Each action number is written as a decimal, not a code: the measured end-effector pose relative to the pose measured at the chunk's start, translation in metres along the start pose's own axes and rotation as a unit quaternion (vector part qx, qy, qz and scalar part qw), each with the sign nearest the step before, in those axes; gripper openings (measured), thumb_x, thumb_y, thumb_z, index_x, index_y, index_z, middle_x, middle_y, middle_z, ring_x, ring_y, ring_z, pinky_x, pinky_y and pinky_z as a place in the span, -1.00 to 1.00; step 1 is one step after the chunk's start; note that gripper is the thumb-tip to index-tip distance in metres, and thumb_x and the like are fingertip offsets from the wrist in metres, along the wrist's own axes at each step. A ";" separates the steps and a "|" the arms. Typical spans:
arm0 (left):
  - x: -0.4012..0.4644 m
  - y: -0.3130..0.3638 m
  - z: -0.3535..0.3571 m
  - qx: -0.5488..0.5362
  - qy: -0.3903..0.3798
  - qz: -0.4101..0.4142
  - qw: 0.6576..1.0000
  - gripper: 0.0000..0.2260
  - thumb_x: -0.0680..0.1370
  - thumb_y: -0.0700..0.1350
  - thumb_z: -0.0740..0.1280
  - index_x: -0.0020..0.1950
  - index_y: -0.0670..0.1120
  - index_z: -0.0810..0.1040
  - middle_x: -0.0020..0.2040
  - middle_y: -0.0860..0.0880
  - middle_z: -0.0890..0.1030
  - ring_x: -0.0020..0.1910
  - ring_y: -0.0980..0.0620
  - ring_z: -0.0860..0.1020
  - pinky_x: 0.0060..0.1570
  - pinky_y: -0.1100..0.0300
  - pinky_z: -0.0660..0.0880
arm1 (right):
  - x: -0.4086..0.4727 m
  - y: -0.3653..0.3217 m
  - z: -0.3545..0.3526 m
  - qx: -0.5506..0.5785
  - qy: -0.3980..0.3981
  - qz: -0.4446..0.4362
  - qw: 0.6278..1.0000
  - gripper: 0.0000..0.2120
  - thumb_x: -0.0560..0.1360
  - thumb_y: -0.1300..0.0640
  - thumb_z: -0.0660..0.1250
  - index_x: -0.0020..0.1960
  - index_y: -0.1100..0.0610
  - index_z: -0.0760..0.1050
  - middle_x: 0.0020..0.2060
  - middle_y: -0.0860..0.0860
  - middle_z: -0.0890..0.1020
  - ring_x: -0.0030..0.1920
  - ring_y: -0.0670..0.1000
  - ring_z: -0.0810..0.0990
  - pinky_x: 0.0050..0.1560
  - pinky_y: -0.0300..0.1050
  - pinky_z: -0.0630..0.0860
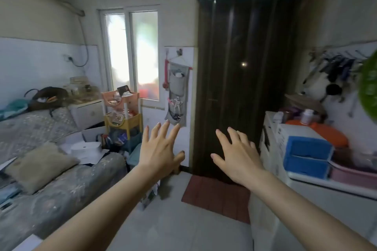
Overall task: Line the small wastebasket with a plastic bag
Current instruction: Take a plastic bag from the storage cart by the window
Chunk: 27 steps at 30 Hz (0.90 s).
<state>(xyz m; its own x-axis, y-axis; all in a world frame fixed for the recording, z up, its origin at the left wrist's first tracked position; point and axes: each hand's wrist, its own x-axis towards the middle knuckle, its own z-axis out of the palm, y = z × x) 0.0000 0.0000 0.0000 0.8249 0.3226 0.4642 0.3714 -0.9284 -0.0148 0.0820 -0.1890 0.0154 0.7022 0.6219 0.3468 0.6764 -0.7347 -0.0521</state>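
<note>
Both arms reach out in front of me at chest height. My left hand [161,149] is spread flat, palm away, fingers apart, holding nothing. My right hand [237,154] is likewise spread and holds nothing. The two hands hang in the air about a hand's width apart, in front of a dark door curtain [244,77]. I see no wastebasket and no plastic bag that I can name in this view.
A bed [51,179] with a cushion and papers runs along the left. A stacked storage cart [122,116] stands under the window. A red floor mat [218,195] lies before the curtain. On the right, a white cabinet [326,189] carries blue drawers [306,155].
</note>
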 end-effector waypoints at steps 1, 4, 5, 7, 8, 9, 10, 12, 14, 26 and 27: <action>0.011 0.000 0.008 0.001 -0.005 -0.012 1.000 -0.31 0.48 0.27 0.12 0.51 0.10 -0.08 0.56 -0.09 0.02 0.53 -0.15 -0.02 0.45 -0.16 -0.18 | 0.018 0.006 0.006 0.002 -0.005 -0.005 1.000 -0.36 0.54 -0.17 0.09 0.50 0.01 -0.06 0.51 0.13 0.07 0.48 0.20 0.04 0.41 0.16 0.15; 0.040 -0.015 0.040 0.012 -0.010 -0.032 0.999 -0.29 0.47 0.28 0.15 0.51 0.12 -0.09 0.57 -0.08 0.02 0.53 -0.14 -0.01 0.45 -0.15 -0.18 | 0.072 0.012 0.030 0.012 -0.028 -0.024 0.999 -0.37 0.54 -0.16 0.09 0.50 0.02 -0.05 0.51 0.13 0.07 0.48 0.20 0.04 0.41 0.16 0.14; 0.050 -0.026 0.051 0.018 -0.008 -0.046 0.999 -0.28 0.46 0.29 0.16 0.51 0.12 -0.09 0.56 -0.07 0.03 0.52 -0.13 0.00 0.45 -0.15 -0.17 | 0.093 0.009 0.040 0.017 -0.034 -0.038 0.999 -0.37 0.54 -0.16 0.10 0.51 0.02 -0.05 0.51 0.13 0.07 0.48 0.20 0.05 0.40 0.16 0.15; 0.071 -0.053 0.072 0.030 -0.006 -0.071 0.997 -0.27 0.45 0.30 0.17 0.50 0.11 -0.07 0.56 -0.07 0.06 0.51 -0.14 0.03 0.46 -0.14 -0.15 | 0.129 0.001 0.063 0.027 -0.042 -0.065 0.997 -0.36 0.53 -0.17 0.10 0.50 0.01 -0.04 0.51 0.12 0.08 0.47 0.19 0.06 0.40 0.15 0.15; 0.082 -0.067 0.081 0.033 -0.003 -0.085 0.996 -0.27 0.45 0.30 0.18 0.50 0.10 -0.06 0.55 -0.08 0.08 0.51 -0.14 0.04 0.46 -0.14 -0.15 | 0.147 -0.004 0.073 0.032 -0.048 -0.074 0.996 -0.36 0.53 -0.17 0.10 0.50 0.01 -0.03 0.51 0.12 0.09 0.47 0.19 0.06 0.40 0.15 0.15; 0.093 -0.081 0.093 0.037 -0.002 -0.094 0.995 -0.27 0.44 0.30 0.18 0.50 0.10 -0.05 0.55 -0.08 0.09 0.51 -0.14 0.05 0.45 -0.14 -0.14 | 0.166 -0.009 0.086 0.034 -0.049 -0.085 0.995 -0.36 0.53 -0.17 0.10 0.50 0.01 -0.03 0.51 0.12 0.09 0.47 0.19 0.07 0.40 0.15 0.16; 0.106 -0.094 0.104 0.039 -0.004 -0.103 0.994 -0.27 0.44 0.30 0.18 0.50 0.10 -0.05 0.55 -0.08 0.10 0.50 -0.15 0.06 0.45 -0.15 -0.13 | 0.185 -0.014 0.097 0.035 -0.053 -0.096 0.993 -0.36 0.53 -0.17 0.11 0.50 0.01 -0.03 0.50 0.12 0.09 0.47 0.18 0.07 0.40 0.15 0.16; 0.135 -0.119 0.129 0.039 -0.002 -0.112 0.993 -0.28 0.44 0.29 0.17 0.50 0.10 -0.05 0.55 -0.08 0.11 0.50 -0.15 0.08 0.45 -0.16 -0.13 | 0.223 -0.026 0.122 0.039 -0.054 -0.118 0.991 -0.36 0.53 -0.17 0.11 0.50 0.01 -0.03 0.50 0.12 0.10 0.46 0.18 0.08 0.39 0.13 0.16; 0.170 -0.147 0.154 0.036 0.000 -0.121 0.992 -0.29 0.44 0.29 0.16 0.50 0.11 -0.03 0.55 -0.07 0.11 0.50 -0.15 0.08 0.45 -0.17 -0.13 | 0.268 -0.039 0.145 0.045 -0.050 -0.132 0.989 -0.36 0.52 -0.17 0.12 0.50 0.00 -0.03 0.50 0.11 0.10 0.46 0.17 0.09 0.40 0.12 0.15; 0.357 -0.298 0.228 0.027 -0.001 -0.132 0.991 -0.31 0.45 0.27 0.18 0.49 0.09 0.04 0.51 -0.06 0.19 0.46 -0.13 0.16 0.46 -0.13 0.00 | 0.530 -0.120 0.236 0.091 -0.049 -0.164 0.981 -0.37 0.52 -0.16 0.15 0.48 0.02 0.02 0.46 0.14 0.17 0.41 0.21 0.16 0.35 0.14 0.19; 0.366 -0.313 0.236 0.030 -0.004 -0.138 0.990 -0.31 0.45 0.27 0.18 0.50 0.09 0.03 0.51 -0.06 0.18 0.47 -0.12 0.15 0.46 -0.12 0.01 | 0.552 -0.128 0.247 0.099 -0.053 -0.166 0.980 -0.37 0.51 -0.16 0.15 0.48 0.02 0.02 0.45 0.14 0.18 0.40 0.21 0.17 0.34 0.14 0.20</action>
<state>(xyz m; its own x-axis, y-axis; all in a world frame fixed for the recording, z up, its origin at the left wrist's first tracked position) 0.2857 0.4525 -0.0347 0.6910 0.5645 0.4515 0.6082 -0.7916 0.0590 0.4380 0.3152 -0.0181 0.4473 0.8504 0.2769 0.8944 -0.4260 -0.1365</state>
